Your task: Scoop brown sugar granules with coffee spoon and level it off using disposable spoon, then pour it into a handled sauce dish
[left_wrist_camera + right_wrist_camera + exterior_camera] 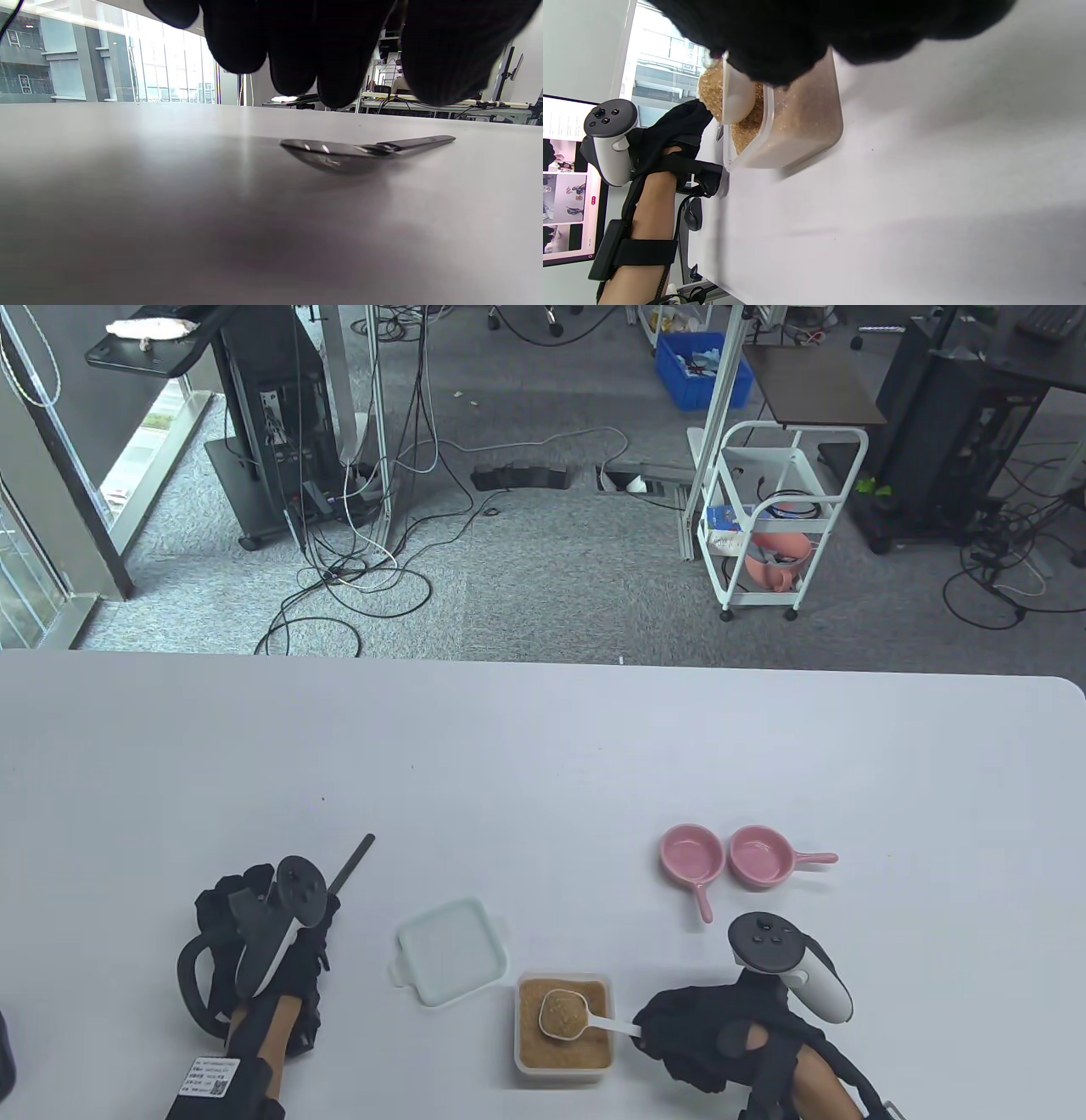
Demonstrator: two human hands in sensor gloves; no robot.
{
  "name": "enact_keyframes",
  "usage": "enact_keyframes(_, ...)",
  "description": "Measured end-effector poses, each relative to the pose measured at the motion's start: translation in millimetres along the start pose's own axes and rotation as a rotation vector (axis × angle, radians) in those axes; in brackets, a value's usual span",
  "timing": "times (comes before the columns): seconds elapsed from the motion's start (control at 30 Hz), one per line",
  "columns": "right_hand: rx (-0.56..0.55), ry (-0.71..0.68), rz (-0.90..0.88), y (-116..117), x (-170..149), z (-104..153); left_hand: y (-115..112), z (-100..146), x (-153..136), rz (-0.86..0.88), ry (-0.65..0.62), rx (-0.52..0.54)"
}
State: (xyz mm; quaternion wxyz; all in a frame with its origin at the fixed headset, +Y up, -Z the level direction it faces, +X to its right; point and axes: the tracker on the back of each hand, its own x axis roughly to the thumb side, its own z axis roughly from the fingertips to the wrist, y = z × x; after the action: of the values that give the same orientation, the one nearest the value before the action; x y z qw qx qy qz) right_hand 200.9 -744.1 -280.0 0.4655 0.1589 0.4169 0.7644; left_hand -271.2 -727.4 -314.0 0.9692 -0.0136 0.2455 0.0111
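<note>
Brown sugar [564, 1052] fills the clear box [563, 1074] near the table's [543, 746] front edge. Over it, the right hand [721, 1044] pinches the white coffee spoon [567, 1012], heaped with sugar so spills fall back in. The left hand [254, 942] hovers with loose, empty fingers above the black disposable spoon [365, 150], likely to grab it for leveling. Two pink handled sauce dishes [691, 855] wait nearby. The lid [450, 952] lies beside the box.

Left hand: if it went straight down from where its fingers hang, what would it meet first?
Probably the black disposable spoon, lying on the table just under the left hand. Its fingertips hang above it; the exact gap is unclear.
</note>
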Motion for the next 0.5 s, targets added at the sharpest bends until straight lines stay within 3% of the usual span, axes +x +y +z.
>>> enact_keyframes(0.5,0.012,0.002,-0.001,1,0,-1,-12,-1,6,-0.053,-0.027,-0.065)
